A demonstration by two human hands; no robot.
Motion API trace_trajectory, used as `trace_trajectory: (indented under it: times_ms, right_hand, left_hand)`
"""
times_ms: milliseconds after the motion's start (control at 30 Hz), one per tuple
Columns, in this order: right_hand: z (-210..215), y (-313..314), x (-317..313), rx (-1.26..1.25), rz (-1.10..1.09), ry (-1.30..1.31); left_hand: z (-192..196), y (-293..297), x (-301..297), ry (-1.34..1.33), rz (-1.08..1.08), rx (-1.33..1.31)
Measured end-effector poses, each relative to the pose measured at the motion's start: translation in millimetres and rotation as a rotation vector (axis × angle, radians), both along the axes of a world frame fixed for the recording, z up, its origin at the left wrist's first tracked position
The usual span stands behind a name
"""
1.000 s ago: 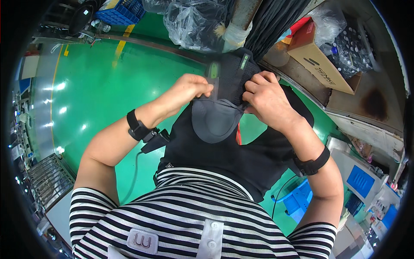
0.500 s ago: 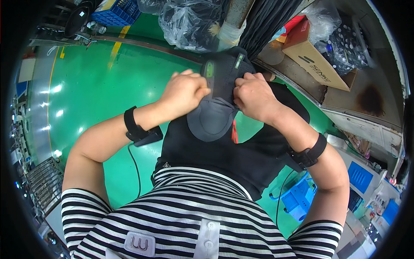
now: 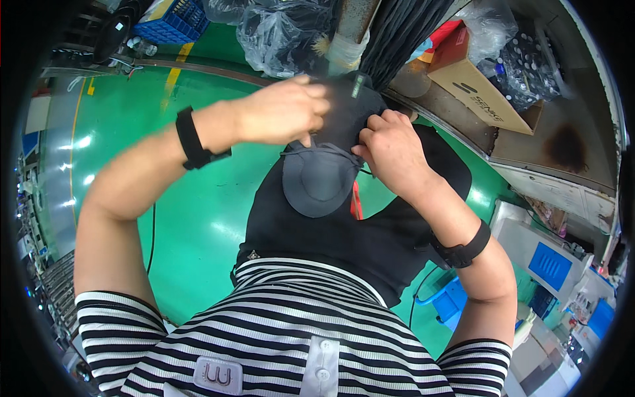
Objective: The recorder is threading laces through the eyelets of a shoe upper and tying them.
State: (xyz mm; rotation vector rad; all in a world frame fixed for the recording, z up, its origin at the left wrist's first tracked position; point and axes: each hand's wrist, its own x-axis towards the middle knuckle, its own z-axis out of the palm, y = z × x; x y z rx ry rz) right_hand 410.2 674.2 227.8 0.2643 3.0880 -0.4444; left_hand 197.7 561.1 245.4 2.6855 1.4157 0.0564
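Farther forward than half a second ago, the person's left hand (image 3: 288, 112) has swept over the left side of the dark mesh piece (image 3: 340, 126), hiding the green patch that showed there; it's blurred, and I can't tell whether those curled fingers grip anything. Opposite, the right hand (image 3: 397, 149) pinches the piece's right edge, and the rounded grey flap (image 3: 319, 188) points back toward the person above black trousers (image 3: 297, 241).
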Motion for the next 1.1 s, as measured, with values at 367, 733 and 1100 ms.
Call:
trace_trajectory:
  times_ms: [367,733,1100]
  right_hand:
    - [-10.0,2.0,-4.0,-0.264,-0.165,0.037]
    - [37.2,-50.4,-3.7,-1.128,-0.099,0.462]
    - [0.3,29.5,104.0,-1.521,-0.705,0.645]
  left_hand:
    - [-11.2,13.5,7.0,-0.281,0.351,-0.44]
    - [25.2,-26.7,47.2,-1.369,0.78,-0.197]
    - [-8.4,-67.3,-3.2,-1.715,0.886,-0.339]
